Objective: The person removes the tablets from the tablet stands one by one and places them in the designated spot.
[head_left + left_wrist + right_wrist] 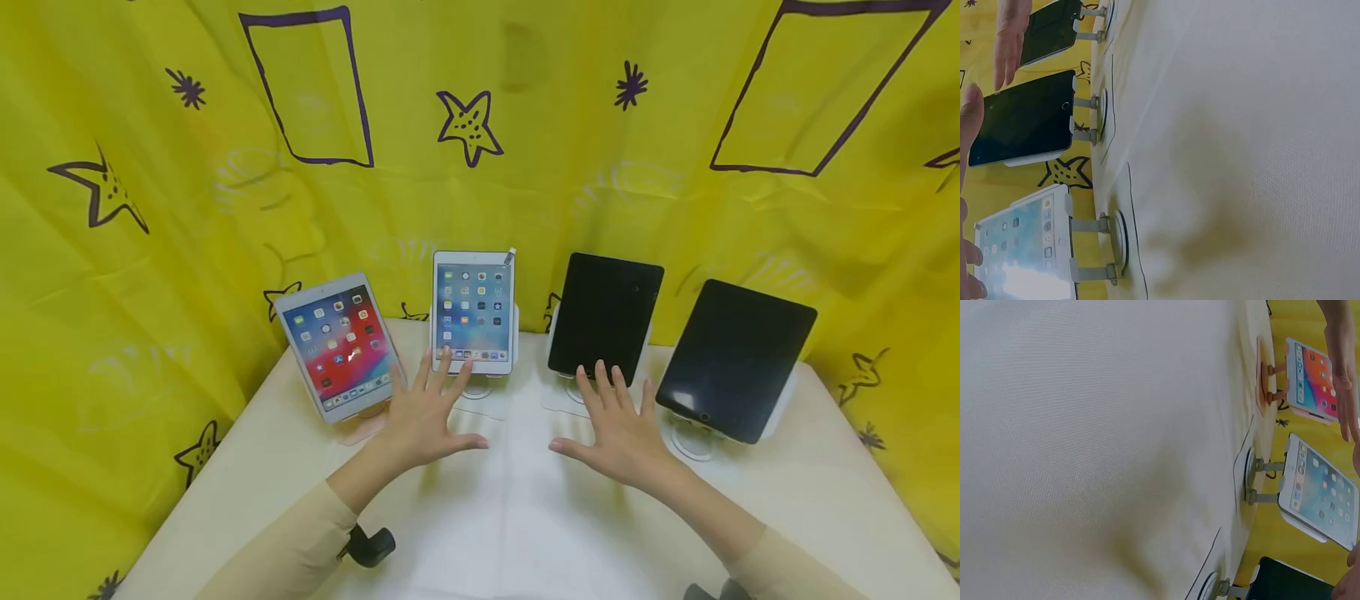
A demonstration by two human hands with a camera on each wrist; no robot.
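Both hands hover over the table with fingers spread and nothing held. My left hand [422, 417] is in front of a white tablet [473, 312] with a lit home screen, its fingertips overlapping the lower edge in the head view. Left of it leans another white tablet [341, 346] with a red and blue lit screen. My right hand [622, 429] is in front of a black tablet [606, 312] whose screen is dark. At the far right stands a second dark tablet [738, 358]. Whether any fingertip touches a tablet cannot be told.
Each tablet rests on a stand; a grey stand base [1120, 244] and a pinkish one [1264, 384] show in the wrist views. A white cloth covers the table [510, 525]. Behind hangs a yellow curtain [555, 167] with dark drawn stars and frames.
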